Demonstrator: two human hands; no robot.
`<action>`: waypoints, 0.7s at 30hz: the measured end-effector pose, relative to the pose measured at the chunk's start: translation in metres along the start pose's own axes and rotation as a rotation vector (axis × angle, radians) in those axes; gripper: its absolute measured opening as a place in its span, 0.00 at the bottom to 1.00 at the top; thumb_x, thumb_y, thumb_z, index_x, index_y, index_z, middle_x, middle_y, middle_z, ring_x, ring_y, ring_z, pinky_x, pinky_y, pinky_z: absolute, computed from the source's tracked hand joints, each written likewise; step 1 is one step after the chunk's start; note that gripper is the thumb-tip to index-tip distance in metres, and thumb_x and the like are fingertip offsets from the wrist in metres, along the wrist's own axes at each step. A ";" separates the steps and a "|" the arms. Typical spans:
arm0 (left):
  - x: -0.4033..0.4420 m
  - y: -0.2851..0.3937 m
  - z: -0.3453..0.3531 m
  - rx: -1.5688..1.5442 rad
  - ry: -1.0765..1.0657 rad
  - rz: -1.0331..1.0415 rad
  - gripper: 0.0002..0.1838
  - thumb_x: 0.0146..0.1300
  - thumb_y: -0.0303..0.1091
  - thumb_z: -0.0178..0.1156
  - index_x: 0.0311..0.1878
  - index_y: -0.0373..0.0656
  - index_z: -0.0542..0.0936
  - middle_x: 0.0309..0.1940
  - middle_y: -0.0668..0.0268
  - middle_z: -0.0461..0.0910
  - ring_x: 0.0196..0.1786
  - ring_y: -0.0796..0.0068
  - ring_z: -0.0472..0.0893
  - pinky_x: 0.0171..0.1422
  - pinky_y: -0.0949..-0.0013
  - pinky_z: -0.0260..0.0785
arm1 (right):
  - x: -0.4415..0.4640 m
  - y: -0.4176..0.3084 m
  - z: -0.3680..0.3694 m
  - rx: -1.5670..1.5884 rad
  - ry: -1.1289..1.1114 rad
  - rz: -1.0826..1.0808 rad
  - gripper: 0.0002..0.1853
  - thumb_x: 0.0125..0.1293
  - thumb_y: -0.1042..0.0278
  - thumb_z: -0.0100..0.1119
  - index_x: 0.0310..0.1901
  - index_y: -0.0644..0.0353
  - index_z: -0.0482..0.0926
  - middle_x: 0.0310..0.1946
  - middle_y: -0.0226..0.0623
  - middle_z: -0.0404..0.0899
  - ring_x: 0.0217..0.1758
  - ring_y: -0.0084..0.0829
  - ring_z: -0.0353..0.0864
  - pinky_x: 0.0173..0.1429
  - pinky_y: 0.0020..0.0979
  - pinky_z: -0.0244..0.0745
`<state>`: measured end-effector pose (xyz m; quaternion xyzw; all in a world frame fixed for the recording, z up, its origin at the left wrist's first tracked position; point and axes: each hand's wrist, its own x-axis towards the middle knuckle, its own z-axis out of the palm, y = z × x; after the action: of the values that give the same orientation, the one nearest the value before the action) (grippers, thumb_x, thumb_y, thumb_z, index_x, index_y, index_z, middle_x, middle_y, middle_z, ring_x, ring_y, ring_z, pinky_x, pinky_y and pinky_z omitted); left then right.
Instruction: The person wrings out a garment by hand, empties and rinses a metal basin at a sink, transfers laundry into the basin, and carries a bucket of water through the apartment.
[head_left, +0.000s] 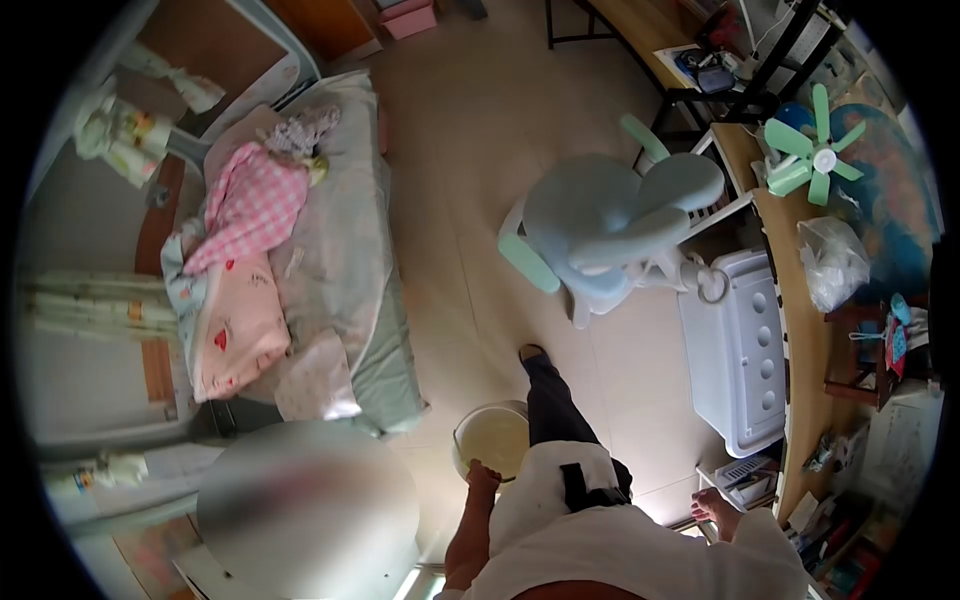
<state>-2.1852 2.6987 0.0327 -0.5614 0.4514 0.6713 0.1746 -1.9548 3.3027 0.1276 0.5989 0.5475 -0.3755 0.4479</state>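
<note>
At the lower middle my left hand is closed on the handle of a round, pale bucket, which hangs beside my leg. The bucket's inside looks yellowish; whether it holds liquid I cannot tell. My right hand is held out at the lower right, its fingers loosely curled and apart, with nothing in it. It is nearest to a low white shelf with papers and books.
A bed with pink bedding stands at the left. Ahead is a grey-blue chair. A white storage box sits at the right beside a long desk with a green fan and a plastic bag. A blurred round object is lower left.
</note>
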 end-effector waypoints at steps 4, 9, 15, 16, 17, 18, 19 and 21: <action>0.002 0.080 0.047 -0.151 0.183 -0.209 0.15 0.65 0.40 0.54 0.25 0.53 0.63 0.12 0.72 0.54 0.11 0.74 0.55 0.17 0.67 0.51 | -0.042 -0.103 0.007 -0.019 -0.098 0.004 0.14 0.72 0.59 0.59 0.51 0.60 0.81 0.48 0.48 0.85 0.48 0.47 0.88 0.48 0.50 0.86; 0.015 0.166 0.091 -0.152 0.121 -0.154 0.15 0.66 0.41 0.56 0.26 0.53 0.64 0.13 0.72 0.55 0.12 0.75 0.58 0.17 0.67 0.52 | -0.016 -0.259 0.018 0.224 0.052 -0.387 0.10 0.77 0.59 0.51 0.44 0.52 0.79 0.29 0.33 0.80 0.25 0.26 0.79 0.26 0.31 0.78; 0.091 0.268 0.146 -0.075 -0.058 -0.135 0.11 0.67 0.42 0.53 0.30 0.53 0.67 0.15 0.71 0.57 0.14 0.73 0.60 0.17 0.70 0.53 | -0.068 -0.342 0.039 0.318 0.092 -0.679 0.17 0.74 0.53 0.59 0.56 0.55 0.79 0.39 0.39 0.86 0.32 0.31 0.86 0.34 0.33 0.83; 0.099 0.283 0.153 -0.043 -0.065 -0.123 0.10 0.69 0.43 0.51 0.32 0.54 0.67 0.17 0.71 0.58 0.15 0.73 0.61 0.18 0.69 0.53 | -0.071 -0.329 0.045 0.407 0.119 -0.647 0.17 0.74 0.52 0.59 0.55 0.54 0.79 0.38 0.38 0.85 0.31 0.31 0.85 0.32 0.33 0.82; 0.103 0.298 0.158 -0.010 -0.063 -0.112 0.09 0.71 0.44 0.48 0.34 0.55 0.67 0.19 0.70 0.59 0.16 0.73 0.61 0.18 0.69 0.54 | -0.074 -0.308 0.052 0.493 0.139 -0.608 0.17 0.74 0.51 0.59 0.55 0.54 0.79 0.36 0.37 0.85 0.30 0.30 0.85 0.31 0.32 0.81; 0.107 0.318 0.167 0.088 -0.138 -0.085 0.09 0.74 0.46 0.45 0.37 0.57 0.68 0.22 0.69 0.62 0.17 0.71 0.62 0.19 0.66 0.56 | -0.066 -0.277 0.058 0.534 0.107 -0.547 0.15 0.73 0.52 0.59 0.51 0.53 0.79 0.34 0.36 0.84 0.29 0.30 0.84 0.28 0.32 0.80; 0.112 0.339 0.179 0.121 -0.150 -0.079 0.09 0.74 0.46 0.45 0.37 0.57 0.68 0.22 0.69 0.62 0.17 0.71 0.62 0.19 0.66 0.56 | -0.049 -0.237 0.067 0.585 0.074 -0.481 0.13 0.73 0.53 0.59 0.47 0.53 0.80 0.31 0.35 0.83 0.28 0.29 0.83 0.26 0.31 0.78; 0.129 0.381 0.212 -0.066 -0.150 -0.151 0.11 0.69 0.43 0.53 0.31 0.53 0.68 0.15 0.72 0.58 0.13 0.74 0.60 0.17 0.67 0.54 | -0.052 -0.177 0.109 0.594 0.205 -0.237 0.05 0.70 0.63 0.55 0.36 0.52 0.75 0.25 0.31 0.75 0.23 0.32 0.79 0.25 0.38 0.78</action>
<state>-2.6338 2.6314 0.0631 -0.5473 0.3711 0.7109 0.2395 -2.1319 3.1830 0.1202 0.6702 0.5221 -0.5059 0.1495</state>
